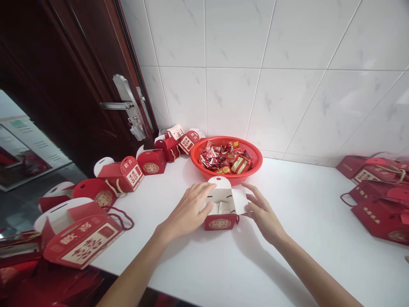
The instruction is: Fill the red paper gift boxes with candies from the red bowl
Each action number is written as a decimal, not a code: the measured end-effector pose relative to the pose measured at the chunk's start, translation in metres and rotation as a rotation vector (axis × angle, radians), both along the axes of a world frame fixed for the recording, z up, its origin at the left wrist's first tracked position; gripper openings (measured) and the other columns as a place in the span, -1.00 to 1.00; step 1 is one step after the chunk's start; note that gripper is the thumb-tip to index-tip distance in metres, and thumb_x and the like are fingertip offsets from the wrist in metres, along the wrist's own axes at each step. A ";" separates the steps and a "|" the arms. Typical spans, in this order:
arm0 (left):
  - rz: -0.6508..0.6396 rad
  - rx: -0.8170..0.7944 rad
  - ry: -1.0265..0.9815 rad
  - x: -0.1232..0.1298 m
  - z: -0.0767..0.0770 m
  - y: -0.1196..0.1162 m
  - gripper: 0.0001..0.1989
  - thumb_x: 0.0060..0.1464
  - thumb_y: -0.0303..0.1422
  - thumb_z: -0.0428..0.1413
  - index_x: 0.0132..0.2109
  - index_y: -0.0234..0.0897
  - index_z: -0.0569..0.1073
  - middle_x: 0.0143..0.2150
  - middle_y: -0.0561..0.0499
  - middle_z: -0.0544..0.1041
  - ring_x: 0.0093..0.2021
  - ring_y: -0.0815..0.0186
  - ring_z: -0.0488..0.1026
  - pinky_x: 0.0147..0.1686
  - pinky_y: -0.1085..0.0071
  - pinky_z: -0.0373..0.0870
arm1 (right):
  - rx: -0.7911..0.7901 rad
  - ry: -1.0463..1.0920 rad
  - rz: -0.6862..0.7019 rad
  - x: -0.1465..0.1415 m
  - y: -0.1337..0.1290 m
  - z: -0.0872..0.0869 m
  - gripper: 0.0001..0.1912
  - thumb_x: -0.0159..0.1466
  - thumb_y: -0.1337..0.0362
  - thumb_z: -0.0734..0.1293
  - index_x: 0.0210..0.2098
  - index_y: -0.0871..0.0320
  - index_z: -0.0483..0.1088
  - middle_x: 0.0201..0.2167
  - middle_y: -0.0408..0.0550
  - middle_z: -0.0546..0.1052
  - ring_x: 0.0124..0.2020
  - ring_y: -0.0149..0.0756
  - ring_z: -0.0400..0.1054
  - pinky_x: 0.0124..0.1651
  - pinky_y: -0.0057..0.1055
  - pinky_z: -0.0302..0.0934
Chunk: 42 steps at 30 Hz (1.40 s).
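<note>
A small red gift box (219,223) with a round gold emblem stands upright on the white table, its top unfolded and its pale inside showing. My left hand (191,207) is at its left side, the thumb by the opening and the fingers along the upper edge, gripping that side. On the opposite side, my right hand (263,212) holds the white side flap (239,201), which is folded outward. Folded inner flaps cover part of the box's bottom. Just behind the box sits a red plastic basket (195,161) of wrapped sweets (225,158).
Several red gift boxes (87,238) with rope handles line the table's left side, some with open tops. More red boxes (380,209) stand at the right edge. A tiled wall (236,89) runs behind the table, and a dark wooden door (86,64) is at the left.
</note>
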<state>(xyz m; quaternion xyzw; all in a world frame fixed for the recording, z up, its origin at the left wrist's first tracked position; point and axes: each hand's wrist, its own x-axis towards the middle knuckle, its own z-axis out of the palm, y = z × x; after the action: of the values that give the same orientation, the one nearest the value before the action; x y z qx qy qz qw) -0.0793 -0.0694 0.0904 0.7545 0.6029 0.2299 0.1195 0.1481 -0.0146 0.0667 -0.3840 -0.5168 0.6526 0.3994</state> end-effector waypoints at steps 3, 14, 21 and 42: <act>-0.060 -0.087 0.042 0.002 0.003 -0.008 -0.21 0.20 0.08 0.06 0.45 -0.11 0.10 0.46 -0.19 0.13 0.40 -0.12 0.09 0.27 -0.03 0.21 | 0.031 -0.034 0.026 0.000 -0.003 -0.002 -0.41 0.04 0.27 0.26 0.10 0.03 0.37 -0.09 -0.05 0.53 -0.13 -0.19 0.43 -0.06 -0.24 0.39; -0.029 -0.189 0.107 0.005 0.005 -0.002 0.07 -0.16 0.07 0.32 0.45 0.00 0.09 0.41 -0.17 0.18 0.33 -0.18 0.13 0.20 -0.06 0.25 | 0.105 -0.109 0.056 -0.005 -0.006 -0.018 -0.50 0.14 0.22 0.21 0.09 0.10 0.33 -0.26 -0.12 0.56 -0.36 -0.24 0.42 -0.14 -0.21 0.35; -0.045 -0.150 0.144 0.009 0.009 0.015 -0.04 -0.16 0.07 0.33 0.39 0.11 0.23 0.47 -0.08 0.09 0.36 -0.21 0.09 0.26 -0.15 0.16 | 0.296 -0.217 -0.099 0.002 0.001 -0.021 -0.57 0.26 -0.01 0.26 0.02 0.06 0.39 0.02 -0.01 0.51 -0.24 -0.23 0.42 -0.02 -0.19 0.36; -0.070 0.135 -0.248 -0.020 0.034 0.111 -0.68 0.16 -0.23 0.11 -0.05 -0.29 0.60 0.04 -0.13 0.60 0.04 0.15 0.53 0.11 0.26 0.44 | 0.190 -0.110 -0.254 0.014 0.014 -0.044 -0.57 0.21 -0.10 0.31 -0.15 0.13 0.44 -0.26 0.01 0.53 -0.28 -0.15 0.43 -0.13 -0.20 0.31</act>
<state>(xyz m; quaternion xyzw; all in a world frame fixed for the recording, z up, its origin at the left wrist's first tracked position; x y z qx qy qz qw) -0.0989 0.0415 0.1242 0.7474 0.5398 0.3571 0.1499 0.1618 -0.0006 0.0227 -0.4419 -0.5445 0.5232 0.4842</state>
